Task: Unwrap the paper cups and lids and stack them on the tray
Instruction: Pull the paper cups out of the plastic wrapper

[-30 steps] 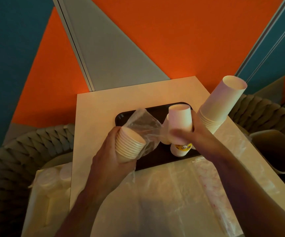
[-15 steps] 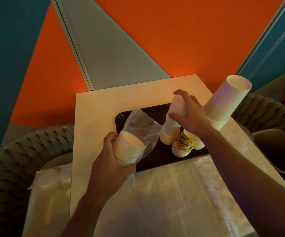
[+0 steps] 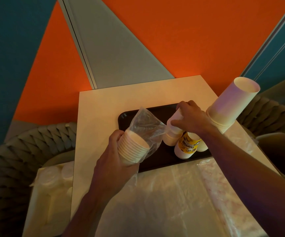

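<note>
My left hand grips a short stack of white paper cups still partly inside a clear plastic sleeve, held above the table's front left. My right hand holds the top white cup of an upturned stack standing on the dark tray. A yellow-printed cup stack stands on the tray just right of it. A tall stack of white cups leans at the tray's right end.
Empty plastic wrappers cover the near part of the pale table. A wrapped pack of lids lies on a woven chair at the left. A grey bin stands at the right. The orange wall is behind.
My right hand carried a white cup from mid-air down onto the upturned stack on the tray. My left hand kept holding the wrapped stack almost still.
</note>
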{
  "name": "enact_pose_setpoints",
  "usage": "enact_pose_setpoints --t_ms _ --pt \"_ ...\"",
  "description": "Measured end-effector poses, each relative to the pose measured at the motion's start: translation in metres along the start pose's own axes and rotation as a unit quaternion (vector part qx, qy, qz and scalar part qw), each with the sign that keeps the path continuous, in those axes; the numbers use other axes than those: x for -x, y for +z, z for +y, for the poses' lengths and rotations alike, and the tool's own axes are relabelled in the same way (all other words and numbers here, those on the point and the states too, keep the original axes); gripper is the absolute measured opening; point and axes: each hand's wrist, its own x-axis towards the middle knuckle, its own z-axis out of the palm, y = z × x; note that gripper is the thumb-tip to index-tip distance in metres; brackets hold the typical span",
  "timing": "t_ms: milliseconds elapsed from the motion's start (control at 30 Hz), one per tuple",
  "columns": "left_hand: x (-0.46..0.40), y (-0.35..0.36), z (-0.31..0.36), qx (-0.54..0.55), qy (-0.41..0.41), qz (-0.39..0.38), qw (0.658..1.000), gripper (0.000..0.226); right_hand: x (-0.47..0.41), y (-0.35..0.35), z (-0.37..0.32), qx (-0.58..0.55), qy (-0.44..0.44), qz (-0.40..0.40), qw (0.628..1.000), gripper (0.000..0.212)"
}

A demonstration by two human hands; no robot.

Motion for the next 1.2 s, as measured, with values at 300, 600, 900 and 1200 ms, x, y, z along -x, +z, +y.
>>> enact_pose_setpoints --t_ms 300,600,900,1200 --pt "-0.002 0.0 0.003 -0.024 0.02 -0.021 0.999 0.094 0.001 0.009 0.002 0.031 0.016 -0.056 0.998 0.06" --pt "-0.001 0.002 0.006 -0.051 0.029 -0.036 0.998 0.096 0.038 -0.044 -0.033 -0.268 -0.088 0.014 0.959 0.03" --pt "0.0 0.006 0.018 -0.051 0.047 -0.055 0.996 0.088 0.071 -0.036 -0.039 -0.373 -0.179 -0.25 0.875 0.026" --pt "0.004 0.003 0.027 -0.071 0.062 -0.055 0.994 0.089 0.082 -0.033 -0.045 -0.376 -0.156 -0.239 0.882 0.039"
